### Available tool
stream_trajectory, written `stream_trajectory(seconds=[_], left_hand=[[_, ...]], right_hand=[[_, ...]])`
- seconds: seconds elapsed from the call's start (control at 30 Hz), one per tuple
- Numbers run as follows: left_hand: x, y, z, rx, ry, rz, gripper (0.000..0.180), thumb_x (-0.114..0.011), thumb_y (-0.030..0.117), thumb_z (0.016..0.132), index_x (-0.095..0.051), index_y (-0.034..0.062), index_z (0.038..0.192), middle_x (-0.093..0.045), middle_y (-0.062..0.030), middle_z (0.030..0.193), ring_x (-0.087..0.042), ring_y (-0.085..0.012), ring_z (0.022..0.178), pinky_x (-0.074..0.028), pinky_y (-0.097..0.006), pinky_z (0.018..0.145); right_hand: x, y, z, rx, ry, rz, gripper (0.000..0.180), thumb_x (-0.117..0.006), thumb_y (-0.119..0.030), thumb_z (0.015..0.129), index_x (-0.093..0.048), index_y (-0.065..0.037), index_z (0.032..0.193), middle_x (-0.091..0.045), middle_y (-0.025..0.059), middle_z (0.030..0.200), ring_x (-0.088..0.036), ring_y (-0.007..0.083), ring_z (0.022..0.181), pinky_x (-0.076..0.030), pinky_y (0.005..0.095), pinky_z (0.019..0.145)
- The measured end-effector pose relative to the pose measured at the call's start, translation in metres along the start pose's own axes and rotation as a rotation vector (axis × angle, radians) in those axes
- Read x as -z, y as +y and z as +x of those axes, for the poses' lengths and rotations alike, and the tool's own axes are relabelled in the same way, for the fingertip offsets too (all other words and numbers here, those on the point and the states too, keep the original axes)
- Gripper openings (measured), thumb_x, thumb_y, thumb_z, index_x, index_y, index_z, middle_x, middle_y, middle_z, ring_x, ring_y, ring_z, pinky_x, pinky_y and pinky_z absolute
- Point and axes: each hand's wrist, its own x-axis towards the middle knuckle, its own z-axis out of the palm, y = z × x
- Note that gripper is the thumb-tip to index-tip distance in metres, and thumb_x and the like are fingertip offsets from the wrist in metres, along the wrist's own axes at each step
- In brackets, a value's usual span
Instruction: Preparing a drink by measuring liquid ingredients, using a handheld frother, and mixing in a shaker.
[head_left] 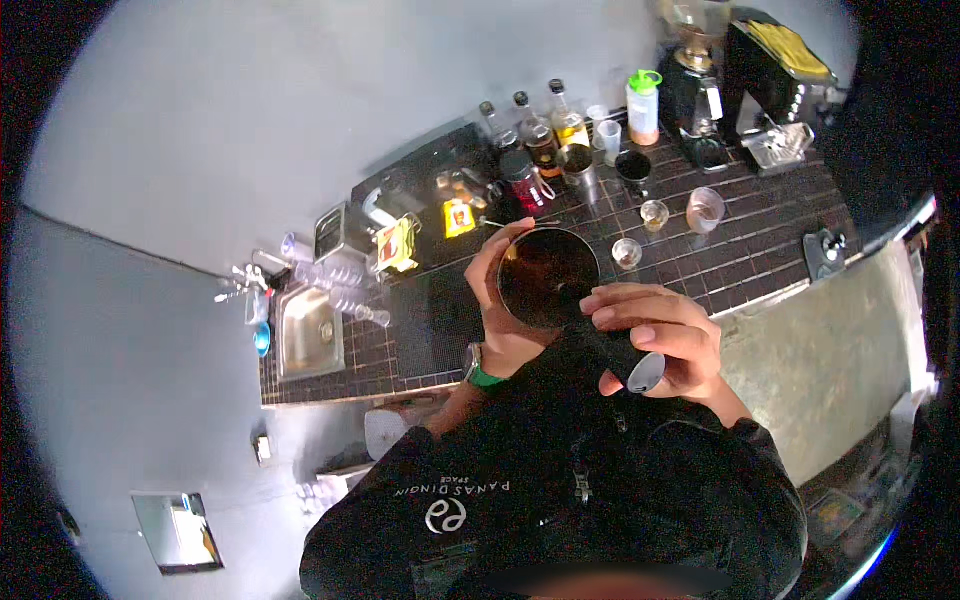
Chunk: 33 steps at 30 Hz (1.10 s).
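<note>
Tiled counter (765,220) behind, left hand (502,335) clasps cup (546,275), right hand (672,328) grips partly hidden cylinder (624,358).

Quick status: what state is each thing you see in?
Left hand: closed around cup
Cup: held, mouth up, brown inside
Right hand: closed on black tool
Black tool: held; on or off unclear
Three bottles: upright, capped
Squeeze bottle: upright, green lid on
Yellow cloth: draped over machine
</note>
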Motion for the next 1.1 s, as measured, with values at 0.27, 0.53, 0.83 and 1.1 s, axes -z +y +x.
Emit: stream_trajectory(seconds=[0.27, 0.53, 0.83, 1.1], left_hand=[[0.017, 0.002, -0.009, 0.011, 0.154, 0.109, 0.102, -0.087, -0.003, 0.068, -0.026, 0.0079, 0.149, -0.04, -0.0241, 0.149, -0.053, -0.031, 0.131, -0.05, -0.042, 0.107], [0.008, -0.004, -0.009, 0.071, 0.261, 0.132, 0.1, -0.087, -0.004, 0.068, -0.028, 0.0072, 0.148, -0.044, -0.0237, 0.147, -0.056, -0.0311, 0.128, -0.051, -0.042, 0.105], [-0.015, 0.0, -0.001, 0.097, 0.244, 0.1, 0.085, -0.083, -0.002, 0.077, -0.034, 0.0068, 0.146, -0.046, -0.023, 0.145, -0.056, -0.0303, 0.126, -0.053, -0.043, 0.103], [-0.008, -0.012, 0.0, 0.124, 0.128, 0.185, 0.107, -0.09, -0.003, 0.064, -0.026, 0.0087, 0.149, -0.042, -0.0215, 0.149, -0.056, -0.0292, 0.127, -0.052, -0.043, 0.104]], right_hand=[[-0.016, 0.028, 0.012, 0.086, 0.025, 0.135, 0.06, -0.089, -0.021, 0.077, -0.057, -0.005, 0.124, -0.071, 0.0195, 0.112, -0.072, 0.041, 0.101, -0.062, 0.0494, 0.083], [-0.008, 0.031, 0.016, 0.073, -0.016, 0.145, 0.063, -0.088, -0.022, 0.079, -0.053, -0.005, 0.128, -0.07, 0.0217, 0.113, -0.072, 0.0436, 0.1, -0.062, 0.0511, 0.082], [0.01, 0.028, 0.006, 0.037, -0.063, 0.079, 0.067, -0.087, -0.022, 0.079, -0.049, -0.005, 0.131, -0.068, 0.0254, 0.114, -0.071, 0.0463, 0.1, -0.062, 0.0526, 0.082], [0.019, 0.029, 0.0, 0.007, 0.033, 0.059, 0.068, -0.086, -0.026, 0.08, -0.049, -0.006, 0.134, -0.069, 0.0256, 0.109, -0.071, 0.0472, 0.098, -0.061, 0.0538, 0.081]])
